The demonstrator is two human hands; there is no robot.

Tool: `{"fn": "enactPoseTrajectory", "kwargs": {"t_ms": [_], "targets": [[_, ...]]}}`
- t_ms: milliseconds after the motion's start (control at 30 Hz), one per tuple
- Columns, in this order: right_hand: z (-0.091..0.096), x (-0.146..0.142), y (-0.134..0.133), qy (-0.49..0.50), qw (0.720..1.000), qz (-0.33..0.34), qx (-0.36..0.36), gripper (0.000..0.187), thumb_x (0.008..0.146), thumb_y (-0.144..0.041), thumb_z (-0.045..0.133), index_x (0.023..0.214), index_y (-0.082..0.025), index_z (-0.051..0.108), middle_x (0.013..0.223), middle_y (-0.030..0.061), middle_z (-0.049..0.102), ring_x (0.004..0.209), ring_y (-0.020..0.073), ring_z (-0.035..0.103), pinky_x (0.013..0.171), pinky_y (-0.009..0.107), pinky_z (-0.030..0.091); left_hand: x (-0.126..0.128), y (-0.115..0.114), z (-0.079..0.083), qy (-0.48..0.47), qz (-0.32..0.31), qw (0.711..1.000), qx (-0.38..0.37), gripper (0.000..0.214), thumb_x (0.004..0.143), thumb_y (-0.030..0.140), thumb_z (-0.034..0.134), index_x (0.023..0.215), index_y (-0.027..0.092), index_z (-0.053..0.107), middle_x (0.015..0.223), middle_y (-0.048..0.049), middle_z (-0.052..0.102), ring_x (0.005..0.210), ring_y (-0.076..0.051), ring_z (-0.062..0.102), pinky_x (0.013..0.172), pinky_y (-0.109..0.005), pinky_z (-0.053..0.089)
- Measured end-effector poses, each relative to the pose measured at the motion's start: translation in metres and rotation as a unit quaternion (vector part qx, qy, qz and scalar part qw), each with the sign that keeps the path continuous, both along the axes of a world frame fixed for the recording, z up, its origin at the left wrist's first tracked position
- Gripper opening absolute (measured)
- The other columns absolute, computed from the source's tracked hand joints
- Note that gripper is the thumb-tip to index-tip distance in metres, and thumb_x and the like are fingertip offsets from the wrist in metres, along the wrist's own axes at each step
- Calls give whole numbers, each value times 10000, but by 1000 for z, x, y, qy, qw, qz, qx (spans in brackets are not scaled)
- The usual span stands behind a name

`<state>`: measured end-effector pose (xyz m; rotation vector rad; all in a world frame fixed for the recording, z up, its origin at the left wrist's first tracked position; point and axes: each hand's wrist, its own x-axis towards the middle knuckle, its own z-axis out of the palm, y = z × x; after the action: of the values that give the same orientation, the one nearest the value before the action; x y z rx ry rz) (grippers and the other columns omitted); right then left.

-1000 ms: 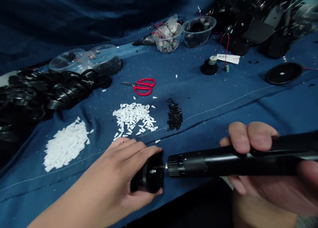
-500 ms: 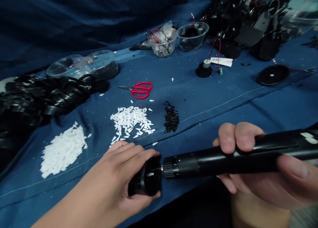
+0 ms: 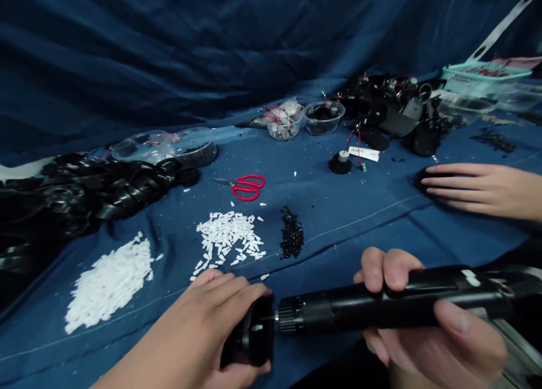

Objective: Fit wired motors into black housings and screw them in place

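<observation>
My left hand [image 3: 212, 321] is wrapped round a black round part [image 3: 253, 338] at the table's near edge, holding it on its side. My right hand [image 3: 427, 335] grips a black electric screwdriver [image 3: 381, 307] held level, its thin bit pressed into the face of the round part beside a small white piece. Just beyond my hands lie two heaps of small white plastic bits [image 3: 228, 239] [image 3: 108, 282] and a little heap of black screws [image 3: 292, 236].
Another person's hand [image 3: 474, 188] rests flat on a black disc [image 3: 421, 179] at the right. Red scissors [image 3: 245, 187], clear bowls [image 3: 324, 117], stacked black rings [image 3: 84, 188], wired black parts [image 3: 393, 115] and a teal basket [image 3: 483, 75] lie on the blue cloth [image 3: 359, 208].
The view has tilted up, so more of the back of the table shows. Another person's hand has come in at the right onto the black disc. My hands hold as before.
</observation>
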<state>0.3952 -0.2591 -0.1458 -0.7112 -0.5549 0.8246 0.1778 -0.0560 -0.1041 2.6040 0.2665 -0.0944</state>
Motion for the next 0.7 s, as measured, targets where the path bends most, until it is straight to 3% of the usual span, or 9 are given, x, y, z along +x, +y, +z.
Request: {"fn": "enactPoseTrajectory", "kwargs": {"t_ms": [200, 333, 500, 700], "targets": [[-7, 1, -2, 6, 997, -67, 25, 352, 896, -548, 710, 1026, -226, 770, 952, 50, 556, 717, 176, 659, 355, 184, 521, 3, -2, 2, -23, 22, 999, -7, 522, 836, 321, 827, 1334, 324, 670, 1143, -22, 770, 1009, -283, 744, 977, -458, 555], [-9, -3, -5, -20, 990, -139, 22, 342, 910, -514, 690, 1052, -217, 783, 985, 46, 550, 684, 157, 664, 426, 226, 579, 2, 0, 2, -8, 35, 999, -18, 579, 795, 306, 867, 1341, 308, 674, 1195, -50, 756, 1073, -317, 736, 981, -500, 567], [-12, -10, -14, -74, 980, -183, -37, 298, 911, -484, 714, 1094, -271, 814, 1050, 75, 561, 747, 199, 667, 477, 305, 626, -1, 5, 3, -1, 53, 997, -51, 644, 767, 249, 862, 1374, 320, 661, 1287, -63, 730, 1193, -334, 704, 1057, -547, 559], [-12, -16, -14, -86, 965, -234, -83, 279, 868, -506, 766, 1029, -287, 830, 1051, 92, 540, 841, 237, 626, 438, 289, 614, -2, 5, 2, -6, 61, 996, -63, 606, 769, 225, 842, 1346, 303, 672, 1247, -62, 729, 1161, -325, 707, 1004, -514, 592]]}}
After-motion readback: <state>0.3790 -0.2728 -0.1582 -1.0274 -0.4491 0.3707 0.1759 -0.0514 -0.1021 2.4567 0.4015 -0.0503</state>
